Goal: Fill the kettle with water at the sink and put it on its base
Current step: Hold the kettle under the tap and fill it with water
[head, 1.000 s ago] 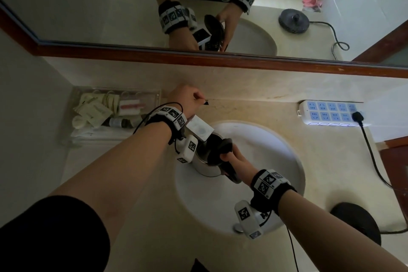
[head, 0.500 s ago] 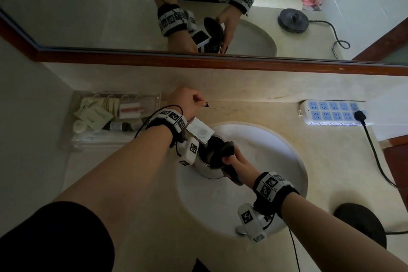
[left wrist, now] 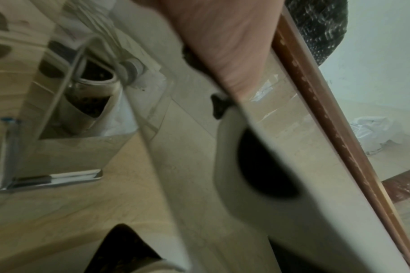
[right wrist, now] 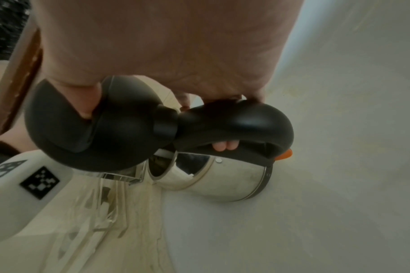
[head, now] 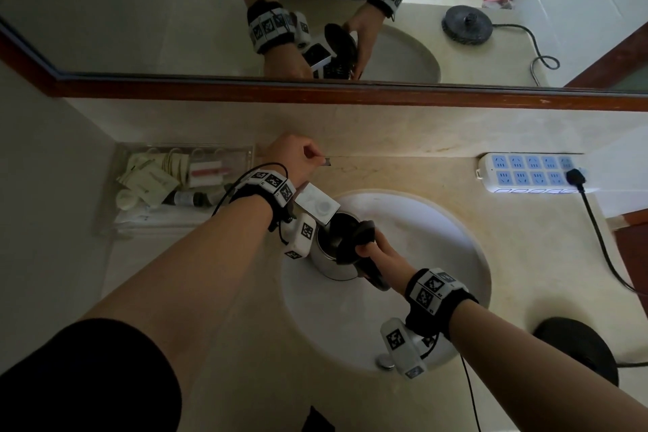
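Observation:
A steel kettle [head: 328, 261] with its black lid [head: 352, 238] flipped open stands in the white sink basin [head: 420, 256], its mouth under the flat chrome faucet spout [head: 315, 204]. My right hand [head: 372, 251] grips the kettle's black handle [right wrist: 234, 123], with the thumb against the open lid [right wrist: 101, 129]; an orange switch [right wrist: 285, 154] sits at the handle's foot. My left hand [head: 308, 156] is curled round the faucet lever [head: 328, 162] at the back wall. I cannot make out any running water. The black kettle base [head: 578, 351] lies on the counter at the right.
A clear tray [head: 122, 217] of toiletry packets sits left of the sink. A white power strip [head: 533, 174] with a black plug and cable lies at the back right. A wood-framed mirror [head: 350, 95] runs above the counter.

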`<state>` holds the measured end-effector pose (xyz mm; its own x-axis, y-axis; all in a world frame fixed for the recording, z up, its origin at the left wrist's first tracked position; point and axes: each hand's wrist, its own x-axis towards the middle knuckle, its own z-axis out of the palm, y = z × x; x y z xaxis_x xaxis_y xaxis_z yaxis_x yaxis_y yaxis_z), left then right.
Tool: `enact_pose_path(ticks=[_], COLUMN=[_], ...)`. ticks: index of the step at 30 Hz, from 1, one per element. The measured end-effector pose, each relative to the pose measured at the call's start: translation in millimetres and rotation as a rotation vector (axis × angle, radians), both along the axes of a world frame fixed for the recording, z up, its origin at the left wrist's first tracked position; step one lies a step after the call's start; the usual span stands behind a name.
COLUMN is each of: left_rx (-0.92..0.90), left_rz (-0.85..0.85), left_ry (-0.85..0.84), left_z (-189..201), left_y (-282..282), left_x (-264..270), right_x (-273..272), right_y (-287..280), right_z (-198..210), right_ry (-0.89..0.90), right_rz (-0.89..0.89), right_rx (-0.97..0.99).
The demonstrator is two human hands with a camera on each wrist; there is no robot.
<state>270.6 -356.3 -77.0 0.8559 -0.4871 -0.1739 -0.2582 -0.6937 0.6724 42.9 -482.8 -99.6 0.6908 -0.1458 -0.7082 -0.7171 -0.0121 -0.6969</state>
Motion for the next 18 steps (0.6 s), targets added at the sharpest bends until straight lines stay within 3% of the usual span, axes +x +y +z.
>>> enact_pose_path(ticks=[18], left_rx=[0.026], left_rz=[0.009], left_ry=[0.001], left_z=[6.3], left_y=[0.2], left_x=[-1.6], right_x=[6.9], right_y=[-1.0], right_z=[-4.8], right_ry=[0.021], right_rz=[0.041], right_rx=[0.01])
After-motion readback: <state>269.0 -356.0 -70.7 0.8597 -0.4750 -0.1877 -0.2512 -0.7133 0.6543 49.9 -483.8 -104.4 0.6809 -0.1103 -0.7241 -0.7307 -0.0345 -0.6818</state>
